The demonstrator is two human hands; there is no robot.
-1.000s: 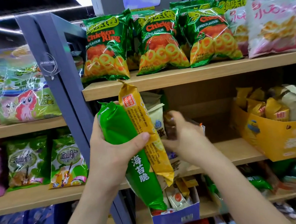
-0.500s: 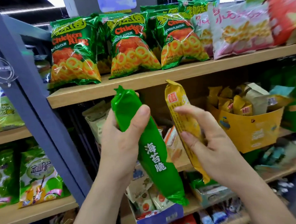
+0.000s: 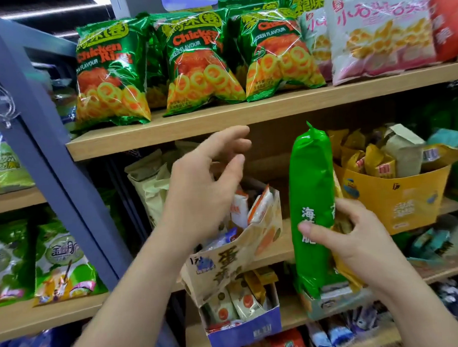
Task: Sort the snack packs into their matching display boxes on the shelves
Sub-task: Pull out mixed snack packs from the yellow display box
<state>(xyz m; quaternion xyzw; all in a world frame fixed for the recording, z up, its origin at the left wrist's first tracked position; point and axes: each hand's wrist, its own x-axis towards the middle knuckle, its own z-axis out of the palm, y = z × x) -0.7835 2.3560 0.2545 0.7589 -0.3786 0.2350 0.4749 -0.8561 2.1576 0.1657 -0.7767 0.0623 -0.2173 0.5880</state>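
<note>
Fingers (image 3: 349, 211) of the right hand (image 3: 364, 245) grip the upright green pack (image 3: 310, 185) with a yellow pack (image 3: 346, 273) behind it; the left hand (image 3: 205, 190) hangs spread, holding nothing.

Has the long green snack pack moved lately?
Yes: the long green snack pack went right, toward the yellow cardboard display box, left hand to right hand.

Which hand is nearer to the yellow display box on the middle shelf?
Right. The right hand, gripping the green pack, is just left of the yellow display box; the left hand hangs open farther left.
</note>
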